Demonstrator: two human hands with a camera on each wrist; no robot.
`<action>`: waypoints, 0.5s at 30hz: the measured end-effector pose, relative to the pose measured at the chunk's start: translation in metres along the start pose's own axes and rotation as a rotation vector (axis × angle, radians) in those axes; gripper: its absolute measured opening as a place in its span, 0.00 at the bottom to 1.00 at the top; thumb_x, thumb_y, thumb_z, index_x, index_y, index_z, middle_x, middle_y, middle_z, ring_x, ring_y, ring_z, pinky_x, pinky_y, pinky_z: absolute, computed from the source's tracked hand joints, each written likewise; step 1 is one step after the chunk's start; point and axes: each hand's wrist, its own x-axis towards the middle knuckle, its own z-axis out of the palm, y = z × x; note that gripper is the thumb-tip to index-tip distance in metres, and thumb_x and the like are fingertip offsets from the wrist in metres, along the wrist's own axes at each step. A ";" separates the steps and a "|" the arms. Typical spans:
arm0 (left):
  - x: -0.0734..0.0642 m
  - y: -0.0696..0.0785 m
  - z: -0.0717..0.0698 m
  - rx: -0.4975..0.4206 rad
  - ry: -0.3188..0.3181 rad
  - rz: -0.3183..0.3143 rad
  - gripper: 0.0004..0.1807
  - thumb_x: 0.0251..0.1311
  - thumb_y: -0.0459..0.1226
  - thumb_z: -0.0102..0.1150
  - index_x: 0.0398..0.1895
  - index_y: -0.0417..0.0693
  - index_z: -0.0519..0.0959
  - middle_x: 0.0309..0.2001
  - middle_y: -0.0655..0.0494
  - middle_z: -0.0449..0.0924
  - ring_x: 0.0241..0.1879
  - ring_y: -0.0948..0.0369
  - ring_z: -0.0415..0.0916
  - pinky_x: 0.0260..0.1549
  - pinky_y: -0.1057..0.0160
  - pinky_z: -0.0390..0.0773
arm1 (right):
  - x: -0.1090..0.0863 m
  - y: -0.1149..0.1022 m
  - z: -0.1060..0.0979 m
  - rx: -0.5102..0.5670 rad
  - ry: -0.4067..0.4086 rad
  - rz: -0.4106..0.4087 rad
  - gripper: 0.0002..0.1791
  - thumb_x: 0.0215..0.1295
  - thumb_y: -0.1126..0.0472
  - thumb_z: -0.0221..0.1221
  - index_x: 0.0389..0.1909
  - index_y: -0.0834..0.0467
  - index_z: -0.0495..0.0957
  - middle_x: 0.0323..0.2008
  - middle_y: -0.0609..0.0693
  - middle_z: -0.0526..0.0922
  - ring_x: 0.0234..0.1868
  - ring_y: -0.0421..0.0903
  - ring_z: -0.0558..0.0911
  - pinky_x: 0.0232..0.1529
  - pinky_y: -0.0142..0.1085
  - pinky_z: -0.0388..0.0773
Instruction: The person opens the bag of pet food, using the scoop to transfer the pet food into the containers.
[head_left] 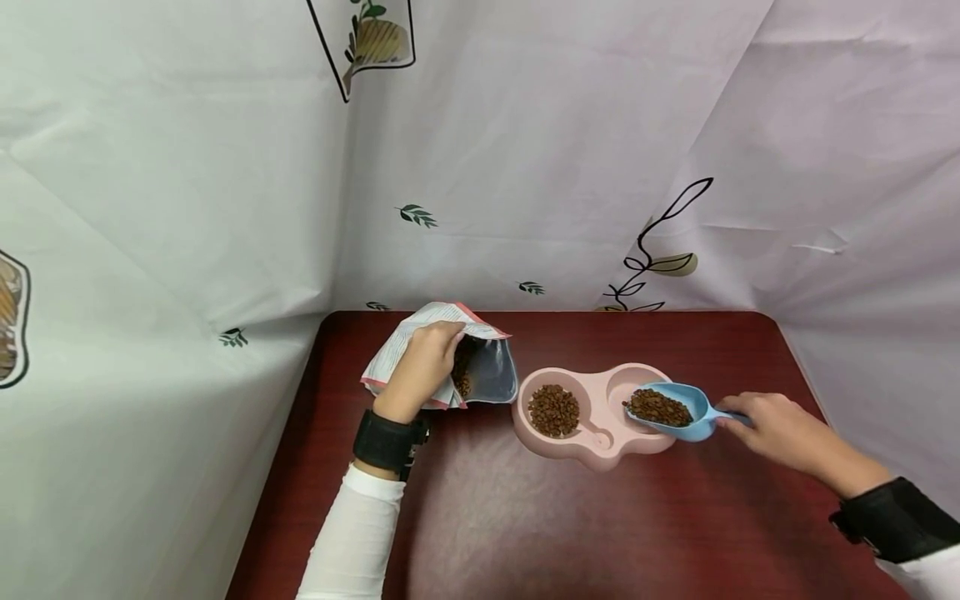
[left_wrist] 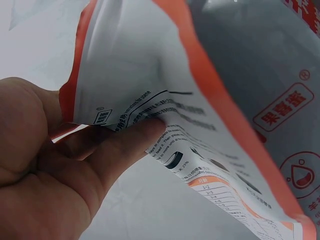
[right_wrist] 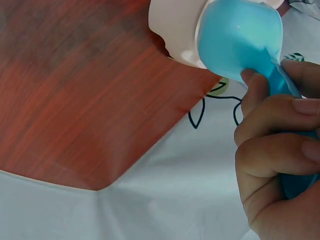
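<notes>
Head cam: left hand (head_left: 429, 362) pinches the open bag (head_left: 493, 373) by its mouth, left of lower centre. Pink double bowl (head_left: 597, 393) sits right of centre, kibble (head_left: 553, 410) in its left well; loaded blue scoop (head_left: 702, 407) over the right one, handle clamped in right hand (head_left: 782, 429), lower right.

Location type: screened corner set up around a tabletop (head_left: 510, 533); the room beyond cannot be identified. Evidence: a pale, creased sheet (head_left: 540, 150) with plant prints lines the left, upper and right areas of the frame. The tabletop, reddish-brown with rounded far corners, occupies the lower centre. A pink double bowl (head_left: 600, 396), right of centre, adds a household character
</notes>
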 end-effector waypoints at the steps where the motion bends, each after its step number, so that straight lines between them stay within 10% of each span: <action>1: 0.000 0.000 0.000 0.000 0.002 0.000 0.14 0.69 0.31 0.52 0.52 0.32 0.80 0.48 0.37 0.84 0.50 0.48 0.80 0.46 0.51 0.83 | 0.001 0.000 -0.001 0.001 -0.003 -0.002 0.14 0.58 0.58 0.66 0.40 0.64 0.84 0.33 0.55 0.86 0.34 0.52 0.84 0.31 0.51 0.82; 15: 0.001 0.001 0.000 0.005 -0.010 -0.015 0.14 0.69 0.30 0.52 0.52 0.32 0.80 0.48 0.38 0.84 0.50 0.48 0.80 0.47 0.50 0.82 | 0.015 -0.004 -0.016 -0.092 -0.060 -0.003 0.16 0.56 0.59 0.67 0.42 0.65 0.84 0.33 0.54 0.84 0.33 0.53 0.84 0.27 0.53 0.81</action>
